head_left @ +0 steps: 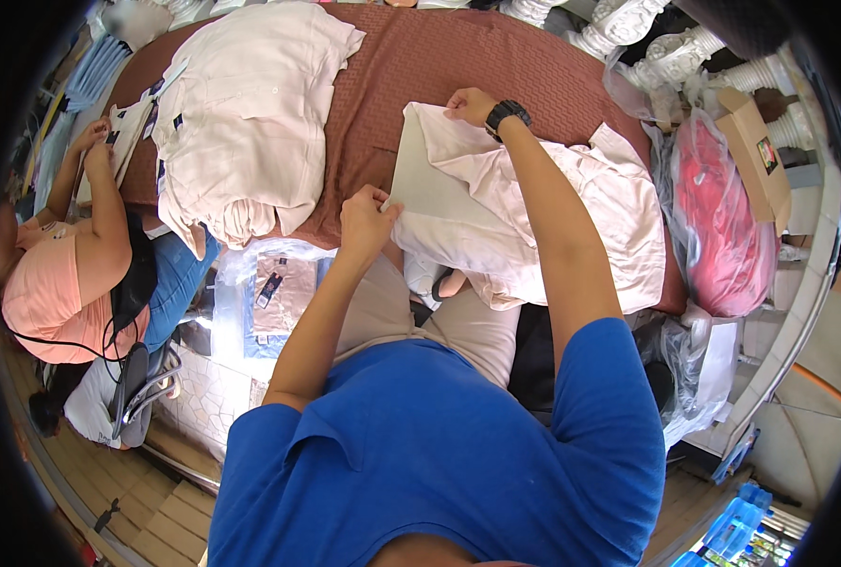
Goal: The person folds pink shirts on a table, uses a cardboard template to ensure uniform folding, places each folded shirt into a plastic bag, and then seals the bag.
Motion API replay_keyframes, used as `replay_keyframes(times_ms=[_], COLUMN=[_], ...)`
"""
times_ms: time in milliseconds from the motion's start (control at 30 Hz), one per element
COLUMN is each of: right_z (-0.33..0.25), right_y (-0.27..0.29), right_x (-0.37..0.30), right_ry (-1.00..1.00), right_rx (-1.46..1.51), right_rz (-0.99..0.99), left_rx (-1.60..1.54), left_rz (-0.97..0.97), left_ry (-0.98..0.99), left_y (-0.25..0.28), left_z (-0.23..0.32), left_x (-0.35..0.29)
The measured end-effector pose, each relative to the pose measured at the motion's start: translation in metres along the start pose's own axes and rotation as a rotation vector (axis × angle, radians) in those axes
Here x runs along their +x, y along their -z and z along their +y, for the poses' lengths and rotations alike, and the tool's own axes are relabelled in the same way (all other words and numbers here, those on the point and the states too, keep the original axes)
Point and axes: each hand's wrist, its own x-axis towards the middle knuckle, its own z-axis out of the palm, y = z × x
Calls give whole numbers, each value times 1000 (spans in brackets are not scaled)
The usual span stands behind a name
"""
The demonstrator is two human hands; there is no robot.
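Table (373,61): curved outline, draped in reddish-brown, crosshatch-textured cloth (482,57).
Shirt pile (250,123): pale pink, buttoned fabric shirts, between ten and eleven o'clock.
Spread garment (595,203): loose, pale pink, creased fabric, toward two o'clock, overhanging the near edge.

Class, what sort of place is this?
Probably a garment workroom: a pale pink cloth garment and a heap of pale shirts on a brown cloth-covered table, plus a clear plastic bag of red fabric.
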Motion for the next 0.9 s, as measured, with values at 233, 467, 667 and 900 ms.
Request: replay_keyframes(times_ms=[233,467,667,900], right_z=[5,-44,-58,-5], right_y=[-1,-20,-37,28], right_x=[14,28,40,-21], right_ry=[-12,-4,-94,-4], right_rx=[86,77,184,-408], right_rz=[6,189,333,508], left_rx=[-137,-127,14,353], left_rz=[29,77,105,325], left_ry=[31,2,-45,-313], left_y=[6,35,54,66], left_z=[1,-25,-30,3], left_x=[1,27,52,22])
